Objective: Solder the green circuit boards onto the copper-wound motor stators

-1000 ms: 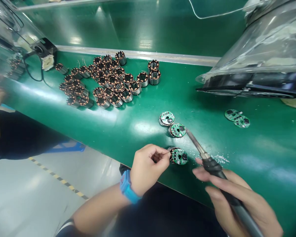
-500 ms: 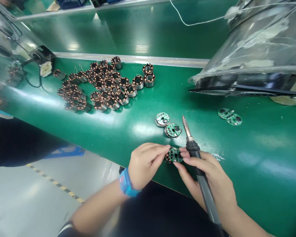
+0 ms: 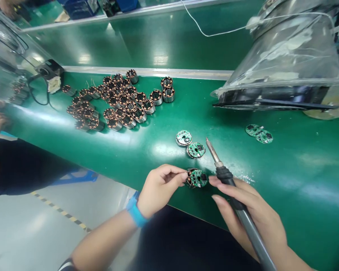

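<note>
Right hand (image 3: 250, 214) around a soldering iron (image 3: 226, 175) — left fingertips (image 3: 183, 175) against a green circuit board (image 3: 198, 178)

Left hand (image 3: 159, 190) and right hand (image 3: 252, 214) close together (left fingertips (image 3: 182, 175) pinched)

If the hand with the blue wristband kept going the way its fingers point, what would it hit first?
The left hand would first meet the copper-wound stator carrying a round green circuit board, just past its fingertips; from this angle, they may already touch.
</note>
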The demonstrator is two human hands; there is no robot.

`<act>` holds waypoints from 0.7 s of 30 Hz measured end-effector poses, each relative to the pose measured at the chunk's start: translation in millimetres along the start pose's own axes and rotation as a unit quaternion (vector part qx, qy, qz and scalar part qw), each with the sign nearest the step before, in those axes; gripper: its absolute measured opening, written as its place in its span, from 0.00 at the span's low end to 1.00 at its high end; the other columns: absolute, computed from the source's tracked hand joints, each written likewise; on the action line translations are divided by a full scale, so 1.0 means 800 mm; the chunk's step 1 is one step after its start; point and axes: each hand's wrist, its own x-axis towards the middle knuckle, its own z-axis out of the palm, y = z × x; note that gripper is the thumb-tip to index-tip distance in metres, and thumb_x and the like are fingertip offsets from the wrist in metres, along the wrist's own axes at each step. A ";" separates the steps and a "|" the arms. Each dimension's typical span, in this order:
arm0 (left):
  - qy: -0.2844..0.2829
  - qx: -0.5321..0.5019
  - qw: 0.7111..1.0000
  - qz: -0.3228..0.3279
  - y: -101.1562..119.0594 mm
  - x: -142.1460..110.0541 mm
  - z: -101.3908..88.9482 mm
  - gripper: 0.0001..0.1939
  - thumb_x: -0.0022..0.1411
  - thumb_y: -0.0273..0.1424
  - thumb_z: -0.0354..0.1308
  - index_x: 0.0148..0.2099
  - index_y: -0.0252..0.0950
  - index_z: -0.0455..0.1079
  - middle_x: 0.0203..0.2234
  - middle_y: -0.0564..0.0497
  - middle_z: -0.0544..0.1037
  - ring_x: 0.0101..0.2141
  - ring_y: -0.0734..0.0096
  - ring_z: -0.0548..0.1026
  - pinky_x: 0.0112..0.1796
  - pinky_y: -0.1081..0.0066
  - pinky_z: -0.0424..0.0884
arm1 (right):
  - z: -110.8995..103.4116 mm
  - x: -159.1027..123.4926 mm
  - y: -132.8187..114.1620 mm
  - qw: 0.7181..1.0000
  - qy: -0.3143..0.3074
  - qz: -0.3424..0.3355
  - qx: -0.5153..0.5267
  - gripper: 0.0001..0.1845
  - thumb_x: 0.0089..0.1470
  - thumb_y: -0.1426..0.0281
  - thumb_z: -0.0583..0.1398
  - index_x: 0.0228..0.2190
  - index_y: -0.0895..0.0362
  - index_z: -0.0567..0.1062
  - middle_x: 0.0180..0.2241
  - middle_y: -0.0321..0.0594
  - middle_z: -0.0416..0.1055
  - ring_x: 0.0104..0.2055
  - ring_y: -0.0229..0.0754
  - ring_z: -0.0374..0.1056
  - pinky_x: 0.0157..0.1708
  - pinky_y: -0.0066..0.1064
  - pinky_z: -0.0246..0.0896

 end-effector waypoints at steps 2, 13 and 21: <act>-0.008 -0.025 0.999 -0.028 0.003 0.001 0.002 0.04 0.56 0.28 0.60 0.32 0.32 0.74 0.23 0.50 0.77 0.25 0.74 0.74 0.29 0.75 0.71 | -0.012 -0.004 -0.002 1.000 -0.003 -0.007 0.030 0.17 0.51 0.78 0.56 0.44 0.56 0.66 0.33 0.39 0.74 0.42 0.40 0.70 0.46 0.35 0.65; 0.010 0.023 0.999 0.039 0.000 -0.005 0.004 0.04 0.54 0.27 0.61 0.33 0.31 0.75 0.29 0.48 0.76 0.27 0.74 0.72 0.30 0.74 0.69 | -0.031 -0.032 -0.011 0.996 -0.021 0.004 0.082 0.15 0.47 0.80 0.56 0.39 0.56 0.67 0.25 0.36 0.72 0.36 0.39 0.70 0.42 0.33 0.67; -0.005 -0.025 1.000 0.008 -0.001 -0.003 0.004 0.04 0.54 0.27 0.61 0.33 0.31 0.73 0.27 0.48 0.76 0.27 0.73 0.73 0.30 0.72 0.70 | -0.030 -0.028 -0.013 0.998 -0.011 0.007 0.060 0.12 0.48 0.77 0.56 0.38 0.55 0.68 0.24 0.36 0.72 0.35 0.39 0.70 0.40 0.29 0.68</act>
